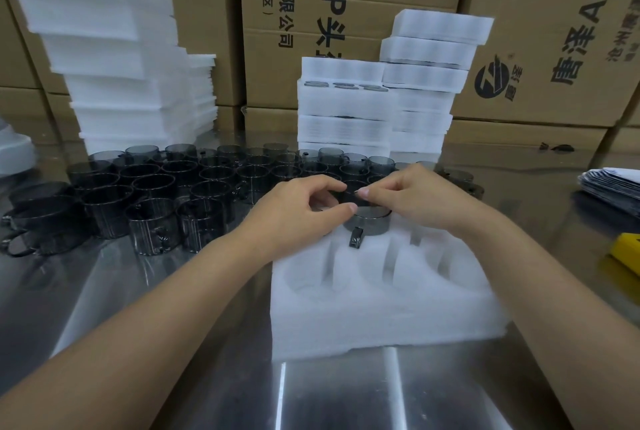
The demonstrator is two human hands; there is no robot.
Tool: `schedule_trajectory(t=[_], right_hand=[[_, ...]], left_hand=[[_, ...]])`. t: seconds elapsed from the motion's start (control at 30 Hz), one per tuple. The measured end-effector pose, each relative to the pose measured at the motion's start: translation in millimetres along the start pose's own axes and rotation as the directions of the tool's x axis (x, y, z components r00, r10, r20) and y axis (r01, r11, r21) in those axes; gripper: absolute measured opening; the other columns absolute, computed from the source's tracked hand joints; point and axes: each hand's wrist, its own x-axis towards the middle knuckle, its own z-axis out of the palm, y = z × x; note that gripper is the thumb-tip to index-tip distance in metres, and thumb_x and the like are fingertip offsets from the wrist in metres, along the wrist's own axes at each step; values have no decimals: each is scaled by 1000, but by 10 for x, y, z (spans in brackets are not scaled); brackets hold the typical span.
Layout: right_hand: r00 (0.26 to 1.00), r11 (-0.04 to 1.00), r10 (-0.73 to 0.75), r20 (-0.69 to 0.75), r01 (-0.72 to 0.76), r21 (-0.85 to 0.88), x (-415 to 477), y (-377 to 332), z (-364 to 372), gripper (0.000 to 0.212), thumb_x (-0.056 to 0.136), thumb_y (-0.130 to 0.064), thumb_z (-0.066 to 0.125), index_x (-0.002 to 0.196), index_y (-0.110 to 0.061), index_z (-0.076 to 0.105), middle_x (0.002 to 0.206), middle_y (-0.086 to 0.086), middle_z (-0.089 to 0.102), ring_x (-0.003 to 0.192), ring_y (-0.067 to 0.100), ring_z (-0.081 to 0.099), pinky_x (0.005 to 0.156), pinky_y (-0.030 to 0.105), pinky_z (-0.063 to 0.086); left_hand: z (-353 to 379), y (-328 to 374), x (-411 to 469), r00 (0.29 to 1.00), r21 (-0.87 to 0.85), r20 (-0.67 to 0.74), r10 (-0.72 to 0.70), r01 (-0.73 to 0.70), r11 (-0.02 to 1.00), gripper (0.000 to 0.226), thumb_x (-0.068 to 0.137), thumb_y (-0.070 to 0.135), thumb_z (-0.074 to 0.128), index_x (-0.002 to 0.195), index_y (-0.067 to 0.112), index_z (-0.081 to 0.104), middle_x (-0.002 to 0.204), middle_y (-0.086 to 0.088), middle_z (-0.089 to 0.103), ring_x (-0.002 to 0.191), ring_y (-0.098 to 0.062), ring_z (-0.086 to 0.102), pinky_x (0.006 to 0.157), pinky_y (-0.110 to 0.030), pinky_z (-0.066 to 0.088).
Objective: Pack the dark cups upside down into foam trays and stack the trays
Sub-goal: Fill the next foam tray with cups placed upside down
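A white foam tray (381,312) with round pockets lies on the steel table in front of me. A dark cup (369,223) sits upside down in a far pocket of that tray, its handle pointing toward me. My left hand (298,208) and my right hand (415,197) meet over this cup, and their curled fingers pinch its top edge from both sides. Several more dark cups (156,194) stand open side up in rows on the table to the left and behind my hands.
Two stacks of packed foam trays (346,111) stand behind the cups, the right stack (429,59) taller. A pile of foam sheets (114,48) rises at the back left. Cardboard boxes (554,31) line the back. Flat packets (613,183) and a yellow object (627,251) lie right.
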Motion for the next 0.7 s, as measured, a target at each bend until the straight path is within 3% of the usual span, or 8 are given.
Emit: schedule_trajectory(t=[0.03, 0.1, 0.23, 0.3, 0.37, 0.5, 0.6, 0.7], right_hand=[[1000, 999, 15, 12, -15, 29, 0, 6, -23, 28, 86, -53, 61, 71, -34, 74, 69, -17, 69, 63, 5, 61, 59, 14, 42], [998, 991, 51, 27, -54, 121, 6, 18, -80, 12, 85, -51, 63, 86, -48, 74, 95, -27, 71, 96, -4, 62, 86, 19, 45], [990, 987, 96, 101, -108, 121, 9, 82, -183, 12, 86, -45, 64, 90, -43, 76, 98, -27, 70, 100, -6, 61, 98, 21, 40], [986, 979, 116, 123, -134, 151, 9, 117, -203, 10, 85, -42, 68, 90, -40, 76, 97, -26, 71, 97, -9, 62, 97, 19, 40], [985, 975, 130, 111, -147, 165, 25, 150, -196, 10, 82, -38, 73, 91, -37, 76, 95, -24, 72, 98, -7, 61, 94, 18, 40], [980, 984, 132, 150, -148, 100, 57, 158, -153, 13, 81, -31, 75, 91, -39, 72, 98, -23, 70, 100, -6, 60, 82, 12, 40], [982, 987, 126, 142, -139, 85, 63, 155, -156, 13, 80, -32, 75, 89, -41, 71, 98, -24, 69, 94, -7, 62, 71, 7, 41], [982, 986, 124, 145, -139, 94, 61, 158, -159, 14, 80, -32, 76, 90, -40, 72, 99, -24, 68, 87, -10, 63, 63, 4, 41]], left_hand=[[-3, 1, 4, 1000, 1, 13, 0, 0, 1000, 32, 82, 51, 64, 112, 42, 64, 87, 24, 66, 84, 9, 58, 81, -24, 50], [-5, 0, 9, 999, -10, 44, 3, -3, 1000, 32, 83, 51, 63, 114, 42, 65, 88, 25, 66, 81, 11, 57, 76, -20, 47], [-20, 9, 11, 996, -59, 87, -6, 11, 998, 13, 82, 49, 64, 94, 54, 64, 79, 35, 64, 72, 16, 56, 67, -14, 41], [-12, 1, 19, 995, -65, 99, -10, 16, 998, 21, 82, 48, 65, 103, 48, 66, 79, 34, 63, 73, 18, 55, 68, -13, 40], [3, -5, 31, 994, -38, 108, -11, 16, 999, 29, 82, 46, 66, 110, 41, 67, 93, 29, 63, 81, 16, 56, 75, -15, 43], [8, 15, 27, 990, 48, 138, 3, -10, 999, 19, 81, 46, 68, 99, 51, 64, 107, 23, 56, 103, -2, 55, 97, -34, 45], [-2, 37, 32, 989, 56, 148, 4, -12, 998, 14, 80, 47, 69, 89, 54, 61, 108, 21, 55, 103, -5, 56, 96, -37, 46], [8, 24, 18, 993, 48, 117, 22, -28, 998, 13, 80, 45, 69, 93, 45, 66, 102, 21, 58, 95, 3, 56, 86, -24, 45]])
